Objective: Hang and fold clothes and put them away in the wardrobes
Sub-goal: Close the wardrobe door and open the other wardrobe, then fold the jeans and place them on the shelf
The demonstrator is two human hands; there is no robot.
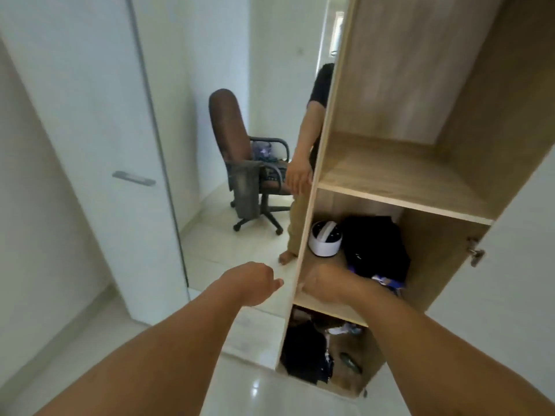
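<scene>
The open wardrobe [420, 163], of pale wood-grain board with three compartments in view, holds a dark folded garment [377, 247] on its middle shelf just right of a rounded white device [326, 242], and more dark clothes [306, 352] lie heaped in the bottom compartment. The right hand [326, 285] reaches onto that middle shelf just in front of the dark garment, its fingers hidden, so whether it holds anything cannot be told. The left hand [255, 282] hangs outside the wardrobe's left wall, fingers loosely curled on nothing, before a mirror showing one padded brown swivel chair [240, 151].

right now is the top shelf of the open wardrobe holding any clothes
No, the top shelf is bare wood; the dark clothes sit on the shelf below.
</scene>
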